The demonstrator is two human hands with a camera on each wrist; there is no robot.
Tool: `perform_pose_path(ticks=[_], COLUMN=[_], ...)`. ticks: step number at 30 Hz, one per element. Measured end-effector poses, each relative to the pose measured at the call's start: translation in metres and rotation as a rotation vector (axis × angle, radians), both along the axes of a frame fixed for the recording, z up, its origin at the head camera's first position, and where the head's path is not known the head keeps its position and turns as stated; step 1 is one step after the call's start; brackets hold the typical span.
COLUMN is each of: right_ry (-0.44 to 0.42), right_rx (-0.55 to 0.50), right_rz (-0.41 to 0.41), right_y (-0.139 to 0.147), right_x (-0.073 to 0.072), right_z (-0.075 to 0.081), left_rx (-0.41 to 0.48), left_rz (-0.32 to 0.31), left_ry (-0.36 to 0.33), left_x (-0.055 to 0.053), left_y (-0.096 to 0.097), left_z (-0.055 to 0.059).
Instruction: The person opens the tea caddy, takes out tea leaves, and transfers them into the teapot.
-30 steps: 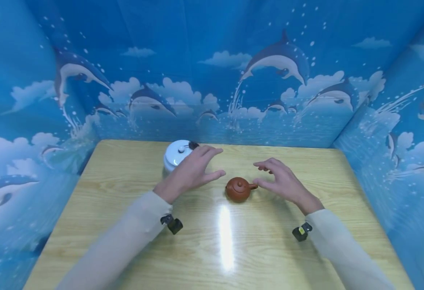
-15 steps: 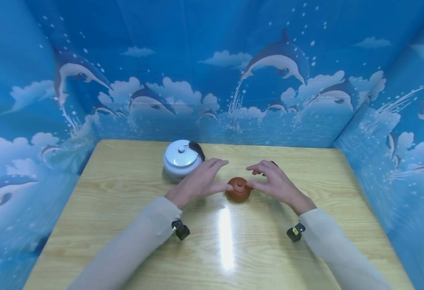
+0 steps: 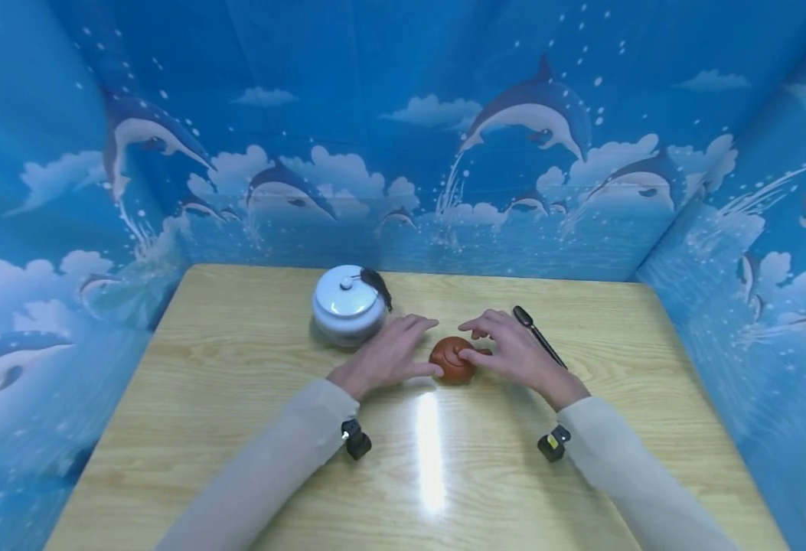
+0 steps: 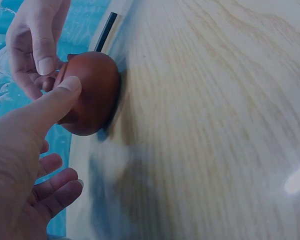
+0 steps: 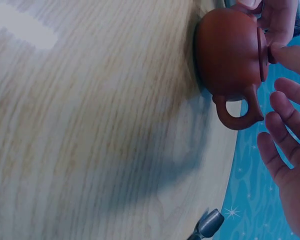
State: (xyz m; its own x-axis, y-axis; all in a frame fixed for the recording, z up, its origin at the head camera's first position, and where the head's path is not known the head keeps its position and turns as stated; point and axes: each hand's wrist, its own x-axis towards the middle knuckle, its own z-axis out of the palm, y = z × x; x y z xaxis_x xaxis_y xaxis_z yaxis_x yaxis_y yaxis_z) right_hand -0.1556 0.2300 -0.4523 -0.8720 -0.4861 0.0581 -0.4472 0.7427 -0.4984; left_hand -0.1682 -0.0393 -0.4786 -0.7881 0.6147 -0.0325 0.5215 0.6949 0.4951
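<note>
A small reddish-brown clay teapot [image 3: 449, 373] stands on the table with its lid on. In the right wrist view its ring handle [image 5: 235, 122] points toward the right hand's side. My left hand [image 3: 390, 353] is at the pot's left, its thumb [image 4: 65, 95] overlapping the body near the lid edge, its other fingers spread. From the right, my right hand [image 3: 513, 348] reaches over the handle. Its thumb [image 5: 292, 59] is right at the lid knob [image 5: 272, 55], while the other fingers are loosely bent and apart from it.
A white lidded jar [image 3: 337, 325] with a dark tassel [image 3: 376, 286] stands behind the left hand. Beyond the right hand lies a slim black spoon-like tool [image 3: 540, 338]. Dolphin-print curtains [image 3: 403, 115] border the wooden table [image 3: 251, 367] at the back and sides.
Both hands have come inward to the teapot, the left moving right, the right moving left until its thumb reached the lid. The jar and black tool have come into fuller view.
</note>
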Motion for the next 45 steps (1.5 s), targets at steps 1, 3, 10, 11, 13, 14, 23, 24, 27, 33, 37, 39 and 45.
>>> perform_pose_path(ticks=[1,3,10,11,13,14,23,24,27,33,37,39,45], right_ry=[0.005,0.007,-0.001,-0.002,-0.006,-0.01,-0.019,-0.017,-0.014,-0.01,0.001,0.001,-0.024], right_rx=[0.003,0.004,0.003,-0.001,-0.01,-0.017,-0.034,-0.034,-0.032,-0.017,-0.018,-0.017,-0.008], right_rz=[0.005,0.01,0.0,0.002,0.008,0.013,0.044,0.044,0.043,0.041,0.047,0.047,0.036], right_y=[-0.001,-0.002,-0.003,-0.003,-0.004,-0.004,-0.006,-0.007,-0.007,-0.008,-0.008,-0.007,-0.006], right_x=[0.0,0.0,0.0,0.0,0.0,0.0,0.0,0.0,0.001,0.0,-0.001,-0.001,0.002], right_z=[-0.001,-0.002,-0.006,-0.006,-0.006,-0.006,-0.005,-0.004,-0.004,-0.001,0.005,0.008,0.017], left_rx=[0.003,-0.003,-0.005,-0.002,0.003,0.006,0.034,0.037,0.043,0.038,0.034,0.037,0.043], left_rz=[0.002,0.007,-0.009,-0.017,-0.036,-0.045,-0.075,-0.077,-0.079,-0.083,-0.083,-0.081,-0.078], left_ry=[-0.005,-0.009,-0.015,-0.021,-0.031,-0.035,-0.028,-0.028,-0.032,-0.035,-0.039,-0.041,-0.046], left_x=[0.0,0.001,0.0,0.0,0.0,0.0,-0.001,-0.001,-0.002,-0.002,-0.002,-0.002,-0.002], left_y=[0.001,0.002,0.005,0.005,0.005,0.005,0.006,0.006,0.005,0.005,0.005,0.005,0.004], left_z=[-0.001,-0.003,-0.006,-0.007,-0.008,-0.009,-0.013,-0.013,-0.014,-0.014,-0.013,-0.012,-0.013])
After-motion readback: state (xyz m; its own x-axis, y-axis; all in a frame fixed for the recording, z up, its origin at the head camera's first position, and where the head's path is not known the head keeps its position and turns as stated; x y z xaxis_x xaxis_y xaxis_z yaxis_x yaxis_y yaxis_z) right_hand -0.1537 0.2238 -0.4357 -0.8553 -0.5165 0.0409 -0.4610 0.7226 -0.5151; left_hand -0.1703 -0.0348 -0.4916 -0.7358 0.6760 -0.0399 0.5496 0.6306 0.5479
